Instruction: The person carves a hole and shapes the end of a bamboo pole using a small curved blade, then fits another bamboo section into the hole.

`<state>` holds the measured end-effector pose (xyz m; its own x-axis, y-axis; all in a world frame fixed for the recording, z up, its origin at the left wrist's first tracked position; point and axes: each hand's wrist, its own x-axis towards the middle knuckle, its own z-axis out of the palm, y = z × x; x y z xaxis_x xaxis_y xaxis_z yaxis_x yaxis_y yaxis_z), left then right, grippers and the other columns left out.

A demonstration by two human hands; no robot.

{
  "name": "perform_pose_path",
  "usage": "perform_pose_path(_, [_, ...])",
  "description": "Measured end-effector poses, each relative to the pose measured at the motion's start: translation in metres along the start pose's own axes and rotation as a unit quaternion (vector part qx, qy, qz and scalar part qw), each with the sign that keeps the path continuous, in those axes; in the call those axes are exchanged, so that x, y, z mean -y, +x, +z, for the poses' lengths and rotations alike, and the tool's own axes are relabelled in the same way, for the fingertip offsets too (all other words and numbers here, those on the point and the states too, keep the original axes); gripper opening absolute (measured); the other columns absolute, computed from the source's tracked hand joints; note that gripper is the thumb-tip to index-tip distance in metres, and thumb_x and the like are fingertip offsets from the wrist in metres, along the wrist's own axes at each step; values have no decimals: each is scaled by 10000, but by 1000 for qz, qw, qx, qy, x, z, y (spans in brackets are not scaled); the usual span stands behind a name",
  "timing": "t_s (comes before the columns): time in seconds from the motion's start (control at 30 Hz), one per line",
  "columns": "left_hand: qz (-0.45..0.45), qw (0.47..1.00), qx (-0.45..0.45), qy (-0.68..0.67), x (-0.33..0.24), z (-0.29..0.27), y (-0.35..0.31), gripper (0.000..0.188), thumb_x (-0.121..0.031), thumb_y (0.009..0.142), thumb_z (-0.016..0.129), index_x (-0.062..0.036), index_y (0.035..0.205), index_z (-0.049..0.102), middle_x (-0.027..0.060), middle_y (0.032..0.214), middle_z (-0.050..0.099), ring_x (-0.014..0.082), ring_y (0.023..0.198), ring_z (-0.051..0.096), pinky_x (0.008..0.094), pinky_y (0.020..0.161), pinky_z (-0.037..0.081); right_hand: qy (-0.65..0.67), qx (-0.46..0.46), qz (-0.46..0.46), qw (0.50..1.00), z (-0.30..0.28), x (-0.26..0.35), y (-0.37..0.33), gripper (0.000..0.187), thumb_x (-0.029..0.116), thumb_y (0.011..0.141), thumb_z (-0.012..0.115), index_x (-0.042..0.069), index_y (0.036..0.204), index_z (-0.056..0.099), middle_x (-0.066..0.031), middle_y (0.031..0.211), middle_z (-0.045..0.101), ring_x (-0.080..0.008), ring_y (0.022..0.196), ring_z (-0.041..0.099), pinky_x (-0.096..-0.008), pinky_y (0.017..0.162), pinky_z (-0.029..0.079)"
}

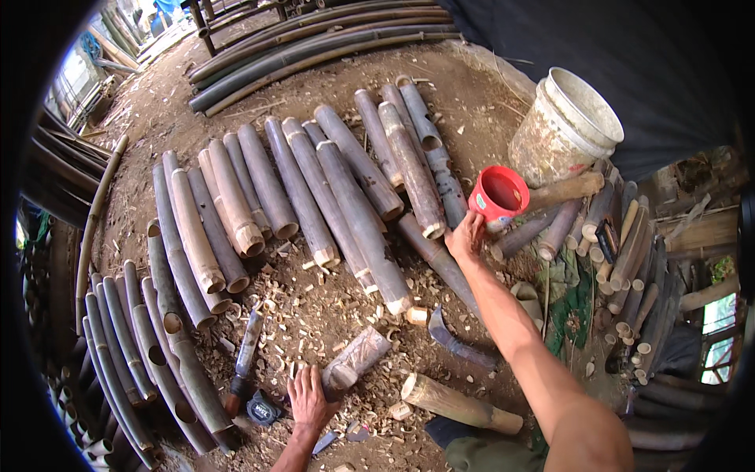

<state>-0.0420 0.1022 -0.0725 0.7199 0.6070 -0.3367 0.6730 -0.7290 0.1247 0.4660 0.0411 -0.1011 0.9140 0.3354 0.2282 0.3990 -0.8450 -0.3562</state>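
My right hand [467, 237] is at the far end of my stretched arm, with its fingers closed on the lower left side of a red plastic cup [494, 211]. The cup is tilted, its mouth facing up and toward me. Low in the view, my left hand [311, 400] lies palm down with its fingers stretched out. It is beside the near end of a short, thick bamboo piece [358, 360]; whether they touch I cannot tell. To its left are a black tape measure [264, 409] and a chisel-like tool [247, 354]. A curved blade [460, 343] lies between my arms.
Several cut bamboo lengths [354, 212] lie side by side ahead, with notched ones [169, 315] at left. A stained white bucket [562, 126] stands behind the cup. Stacked bamboo [629, 267] fills the right side. Shavings cover the dirt floor; a pale bamboo piece [460, 403] lies near my knee.
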Motion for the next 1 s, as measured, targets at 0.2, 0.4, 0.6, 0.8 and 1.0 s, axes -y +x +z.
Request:
perform_pose_path(0.2, [23, 998, -41, -34, -3, 8, 22, 833, -295, 647, 811, -71, 1354, 432, 134, 1231, 527, 303, 1173, 487, 462, 1015, 382, 13, 76, 135, 988, -10, -18, 2, 864, 318, 662, 868, 5, 1264, 333, -272, 1185, 536, -433, 1092, 563, -497, 920, 480])
perform_pose_path(0.4, [26, 998, 25, -52, -8, -24, 25, 889, -411, 685, 805, -55, 1392, 400, 154, 1350, 459, 328, 1280, 412, 475, 1112, 288, 607, 430, 238, 625, -133, -54, -38, 753, 595, 883, 585, -15, 1312, 480, -218, 1035, 689, -284, 812, 711, -417, 727, 602])
perform_pose_path(0.6, [0, 986, -81, -145, -47, -28, 28, 847, -522, 801, 722, 4, 1381, 400, 227, 1406, 388, 389, 1334, 340, 530, 1111, 283, 783, 427, 184, 413, -161, -25, -72, 754, 551, 879, 614, -30, 1331, 445, -221, 1170, 620, -339, 921, 685, -476, 712, 598])
perform_pose_path(0.8, [-8, 813, 4, -582, -108, -102, 19, 866, -508, 865, 696, 95, 1406, 389, 311, 1405, 458, 392, 1330, 446, 451, 1109, 378, 589, 406, 2, 698, -206, 11, -187, 844, 475, 784, 734, -16, 1383, 398, -209, 1178, 585, -336, 1045, 637, -445, 878, 528])
perform_pose_path(1.0, [-34, 654, -115, -747, -138, -118, 24, 1026, -507, 773, 787, 82, 1442, 281, 272, 1341, 492, 315, 1208, 536, 418, 1023, 437, 298, 310, -220, 875, -232, -41, -340, 1072, 553, 752, 747, -51, 1484, 250, -300, 1368, 425, -415, 1256, 459, -460, 1059, 379])
